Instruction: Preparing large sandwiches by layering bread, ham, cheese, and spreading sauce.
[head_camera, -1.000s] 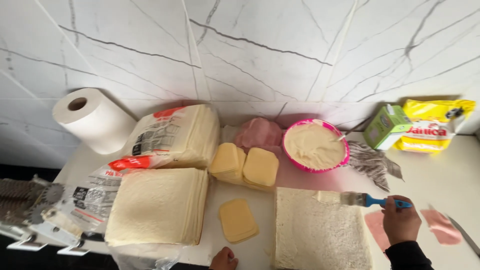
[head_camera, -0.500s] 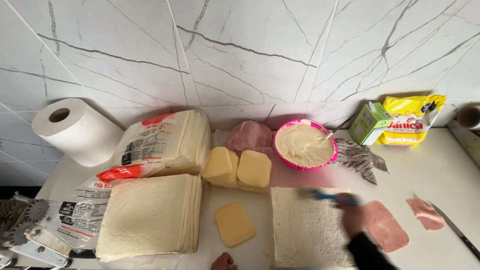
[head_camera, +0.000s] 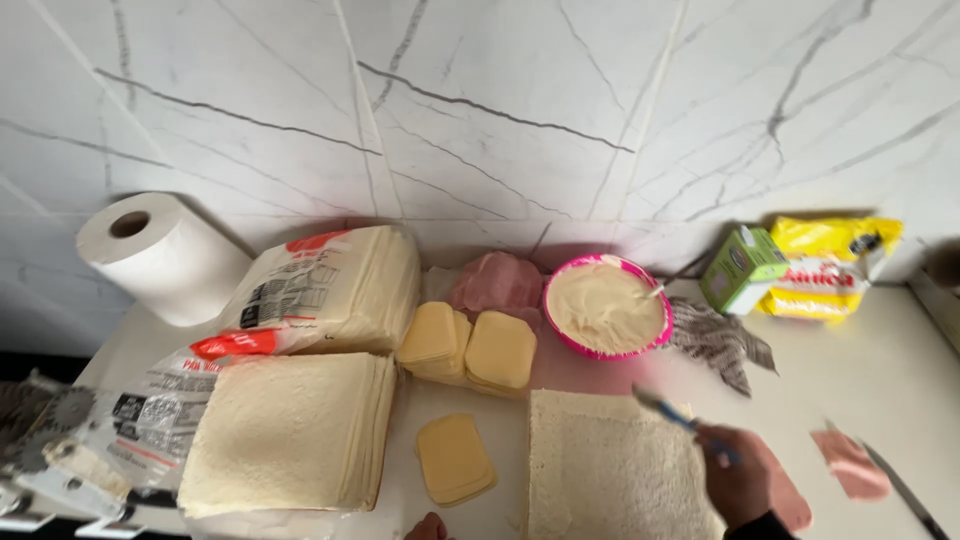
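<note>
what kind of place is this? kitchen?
Most likely a home kitchen counter set up for making sandwiches. A marble-look tiled wall backs a pale worktop with stacked crustless bread, cheese slices, a pink bowl of creamy spread and a paper towel roll.

The left hand (head_camera: 432, 527) is cut off by the bottom edge, only fingertips showing; the right hand (head_camera: 738, 478) and its blue-handled spreader (head_camera: 680, 418) are motion-blurred

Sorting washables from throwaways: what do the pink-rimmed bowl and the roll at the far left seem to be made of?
The pink-rimmed bowl looks like smooth, glossy plastic, judging by its bright, even rim; glazed ceramic is possible. The roll looks like soft, matt white paper wound on a hollow core.
</note>
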